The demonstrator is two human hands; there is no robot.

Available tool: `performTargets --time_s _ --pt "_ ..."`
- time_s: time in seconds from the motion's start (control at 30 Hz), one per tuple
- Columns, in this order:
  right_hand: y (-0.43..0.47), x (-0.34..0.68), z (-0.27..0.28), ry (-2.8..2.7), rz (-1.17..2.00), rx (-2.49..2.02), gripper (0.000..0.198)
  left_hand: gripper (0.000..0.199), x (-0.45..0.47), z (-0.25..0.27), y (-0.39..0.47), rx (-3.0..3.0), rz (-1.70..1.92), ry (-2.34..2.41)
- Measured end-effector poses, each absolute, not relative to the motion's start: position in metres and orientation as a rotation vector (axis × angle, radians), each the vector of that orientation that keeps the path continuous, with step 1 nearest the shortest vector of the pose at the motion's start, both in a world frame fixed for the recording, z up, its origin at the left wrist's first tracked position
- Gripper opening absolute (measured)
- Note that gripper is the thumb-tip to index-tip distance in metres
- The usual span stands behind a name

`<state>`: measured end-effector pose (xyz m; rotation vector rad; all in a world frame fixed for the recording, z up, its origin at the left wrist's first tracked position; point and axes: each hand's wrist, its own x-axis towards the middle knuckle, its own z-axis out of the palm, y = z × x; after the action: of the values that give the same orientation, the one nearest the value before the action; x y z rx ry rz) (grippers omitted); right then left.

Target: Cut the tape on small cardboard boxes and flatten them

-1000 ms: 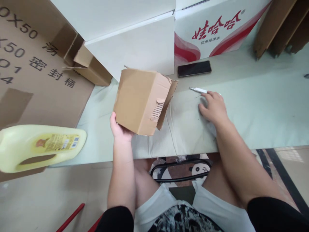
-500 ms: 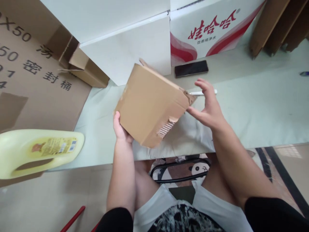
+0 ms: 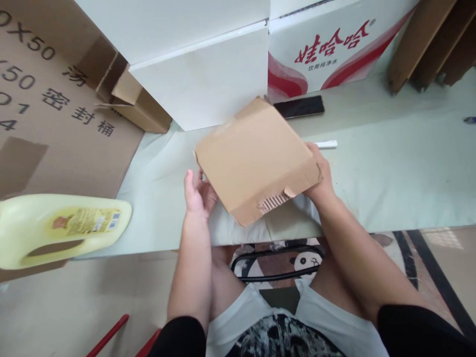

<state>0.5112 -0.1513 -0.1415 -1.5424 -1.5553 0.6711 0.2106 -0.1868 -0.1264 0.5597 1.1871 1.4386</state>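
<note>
A brown cardboard box (image 3: pixel 256 158) is tilted above the pale green tablecloth, with a torn patch of striped corrugation (image 3: pixel 274 202) along its near edge. My right hand (image 3: pixel 323 173) grips the box at its right corner, and its fingertips are hidden beneath. By the box's left edge, my left hand (image 3: pixel 200 194) has its thumb and fingers apart and holds nothing. Beyond my right hand lies a slim white utensil or tool (image 3: pixel 327 144), partly covered, its kind unclear.
A black phone (image 3: pixel 303 106) lies behind the box, before a white and red carton (image 3: pixel 330 54). White boxes (image 3: pixel 208 79) stand at the back. On the left are a large printed carton (image 3: pixel 67 148), a small open carton (image 3: pixel 150 111) and a pale yellow jug (image 3: pixel 92 228). Folded cardboard (image 3: pixel 420 49) stands far right.
The box has shifted right and turned flatter. My right hand has closed on its right corner, while my left hand has let go of its left side.
</note>
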Motion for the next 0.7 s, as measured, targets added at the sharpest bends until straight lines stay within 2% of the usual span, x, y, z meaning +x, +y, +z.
performTargets --time_s 0.2,0.33,0.4,0.5,0.57,0.7 --pt "-0.141 0.51 -0.157 -1.454 0.519 -1.423 0.048 0.099 0.216 -0.143 -0.186 1.132 1.461 1.18" --pt "-0.146 0.512 -0.145 -1.424 0.568 -1.397 0.03 0.111 0.217 -0.148 -0.19 1.416 1.328 1.296" --pt "-0.149 0.514 -0.14 -1.389 0.617 -1.485 0.022 0.108 0.218 -0.144 -0.193 1.431 1.332 1.412" --pt "-0.149 0.514 -0.138 -1.36 0.608 -1.609 0.021 0.085 0.224 -0.134 -0.201 1.424 1.43 1.605" --pt "-0.148 0.512 -0.14 -1.382 0.59 -1.608 0.024 0.082 0.229 -0.129 -0.205 1.482 1.42 1.586" --pt "-0.149 0.504 -0.142 -1.494 0.643 -1.465 0.038 0.117 0.238 -0.133 -0.203 1.59 1.318 1.515"
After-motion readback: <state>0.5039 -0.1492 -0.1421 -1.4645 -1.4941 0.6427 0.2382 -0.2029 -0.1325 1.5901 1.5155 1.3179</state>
